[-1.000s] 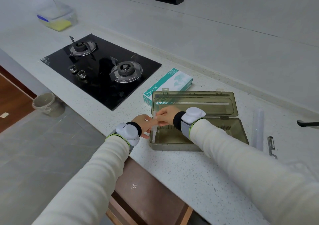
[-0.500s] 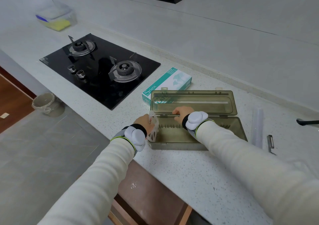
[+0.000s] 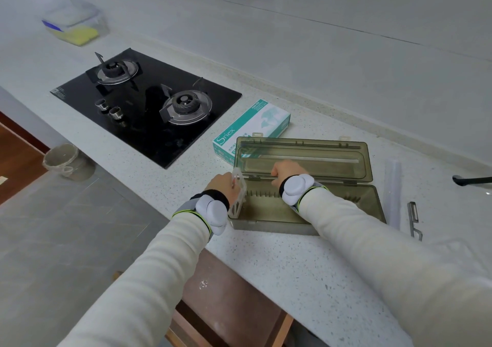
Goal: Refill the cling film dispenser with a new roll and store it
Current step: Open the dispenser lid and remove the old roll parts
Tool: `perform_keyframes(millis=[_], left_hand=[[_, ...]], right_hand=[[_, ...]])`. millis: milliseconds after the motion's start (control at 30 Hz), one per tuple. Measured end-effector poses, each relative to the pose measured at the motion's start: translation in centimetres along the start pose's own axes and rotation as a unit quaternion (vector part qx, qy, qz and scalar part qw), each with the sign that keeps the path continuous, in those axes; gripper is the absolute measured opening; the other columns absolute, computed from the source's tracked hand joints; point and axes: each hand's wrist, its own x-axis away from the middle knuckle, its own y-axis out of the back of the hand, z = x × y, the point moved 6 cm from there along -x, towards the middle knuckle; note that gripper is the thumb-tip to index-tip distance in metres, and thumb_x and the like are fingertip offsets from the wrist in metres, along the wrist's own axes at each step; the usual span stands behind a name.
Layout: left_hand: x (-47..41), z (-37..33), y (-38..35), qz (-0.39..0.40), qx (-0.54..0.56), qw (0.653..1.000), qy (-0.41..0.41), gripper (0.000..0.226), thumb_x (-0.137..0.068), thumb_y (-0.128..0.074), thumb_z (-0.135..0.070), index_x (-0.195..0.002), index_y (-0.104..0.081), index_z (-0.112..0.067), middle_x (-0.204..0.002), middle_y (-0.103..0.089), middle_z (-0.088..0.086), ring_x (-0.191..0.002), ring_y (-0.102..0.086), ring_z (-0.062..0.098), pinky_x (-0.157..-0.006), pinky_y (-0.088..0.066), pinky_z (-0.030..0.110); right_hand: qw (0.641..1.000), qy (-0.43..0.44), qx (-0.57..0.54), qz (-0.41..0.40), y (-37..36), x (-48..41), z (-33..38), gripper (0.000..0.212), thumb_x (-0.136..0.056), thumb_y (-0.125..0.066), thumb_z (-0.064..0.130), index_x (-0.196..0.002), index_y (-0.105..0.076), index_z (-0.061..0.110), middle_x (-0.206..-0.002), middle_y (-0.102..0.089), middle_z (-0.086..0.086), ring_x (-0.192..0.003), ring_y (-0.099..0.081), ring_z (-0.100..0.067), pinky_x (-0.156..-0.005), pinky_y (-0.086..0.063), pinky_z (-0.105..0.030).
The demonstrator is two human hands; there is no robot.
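Observation:
The smoky transparent cling film dispenser (image 3: 354, 200) lies open on the speckled counter, its lid (image 3: 319, 157) folded back toward the wall. Its tray holds no roll. My left hand (image 3: 225, 187) grips a clear plastic end piece (image 3: 237, 197) standing at the dispenser's left end. My right hand (image 3: 286, 171) is closed on the hinge edge between tray and lid. A new clear cling film roll (image 3: 393, 189) lies on the counter just right of the dispenser.
A teal glove box (image 3: 253, 128) sits behind the dispenser's left corner. The black gas hob (image 3: 143, 101) is further left. A metal strip (image 3: 414, 219) lies right of the roll. A lidded container (image 3: 74, 24) stands far left. The counter's front edge runs just below the dispenser.
My hands were together at the dispenser's left end. The right hand has moved right onto the hinge edge, while the left keeps hold of the clear end piece, now tilted outward.

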Motion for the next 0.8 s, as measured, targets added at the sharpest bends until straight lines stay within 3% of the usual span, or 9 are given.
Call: perform_keyframes(millis=[67,133,267,367,467,633,800], left_hand=[[0.1,0.4,-0.2,-0.023,-0.010,1.000,0.017,0.040,-0.100,-0.029,-0.032,-0.112,-0.052,-0.002,-0.110,-0.061,0.017,-0.097,-0.060,0.031,-0.083,-0.049,0.036],[0.4,0.5,-0.5,-0.044,-0.011,0.999,0.027,0.039,-0.100,-0.030,-0.031,-0.110,-0.052,-0.001,-0.112,-0.058,0.018,-0.096,-0.060,0.032,-0.080,-0.048,0.036],[0.8,0.1,-1.0,-0.062,0.005,0.997,0.040,0.033,-0.098,-0.035,-0.027,-0.111,-0.052,-0.001,-0.117,-0.048,0.017,-0.091,-0.061,0.035,-0.078,-0.048,0.036],[0.6,0.0,-0.9,-0.069,0.009,0.997,0.041,0.035,-0.099,-0.034,-0.029,-0.112,-0.052,-0.001,-0.117,-0.052,0.018,-0.098,-0.060,0.034,-0.081,-0.048,0.036],[0.4,0.1,-1.1,-0.071,0.005,0.997,0.041,0.037,-0.099,-0.034,-0.030,-0.112,-0.053,-0.001,-0.114,-0.058,0.018,-0.101,-0.059,0.033,-0.079,-0.047,0.034],[0.6,0.3,-1.5,-0.069,-0.011,0.996,0.050,0.027,-0.097,-0.041,-0.024,-0.110,-0.053,-0.004,-0.109,-0.062,0.015,-0.097,-0.061,0.032,-0.074,-0.046,0.033],[1.2,0.0,-1.7,-0.078,-0.051,0.995,0.043,0.024,-0.092,-0.048,-0.019,-0.114,-0.047,-0.008,-0.113,-0.059,0.013,-0.098,-0.061,0.033,-0.078,-0.049,0.038]], right_hand=[[1.000,-0.013,0.016,-0.012,-0.1,-0.2,-0.1,0.024,-0.088,-0.054,0.015,-0.064,-0.051,0.012,-0.089,-0.055,-0.010,-0.080,-0.052,-0.028,-0.070,-0.043,-0.026],[1.000,-0.017,0.021,-0.014,-0.3,-0.3,-0.1,0.036,-0.088,-0.055,0.016,-0.056,-0.039,0.015,-0.086,-0.051,-0.008,-0.079,-0.048,-0.027,-0.070,-0.040,-0.025],[0.999,-0.011,0.031,0.002,-0.1,-0.2,0.2,0.015,-0.089,-0.054,0.015,-0.075,-0.051,0.011,-0.087,-0.051,-0.008,-0.079,-0.048,-0.027,-0.072,-0.040,-0.027],[0.999,-0.008,0.033,-0.001,-0.1,-0.2,0.3,0.010,-0.090,-0.052,0.013,-0.080,-0.052,0.010,-0.086,-0.052,-0.008,-0.078,-0.049,-0.027,-0.072,-0.041,-0.028],[1.000,-0.009,0.029,0.005,-0.1,0.0,0.3,0.012,-0.090,-0.052,0.013,-0.079,-0.052,0.010,-0.087,-0.052,-0.007,-0.078,-0.050,-0.027,-0.072,-0.041,-0.028],[1.000,-0.011,0.023,0.012,-0.3,0.2,0.0,0.036,-0.089,-0.051,0.012,-0.055,-0.039,0.014,-0.084,-0.050,-0.007,-0.077,-0.048,-0.027,-0.071,-0.040,-0.027],[1.000,-0.010,0.009,0.016,-0.4,0.3,0.0,0.037,-0.088,-0.053,0.013,-0.054,-0.038,0.014,-0.067,-0.045,-0.005,-0.074,-0.047,-0.027,-0.068,-0.039,-0.026]])
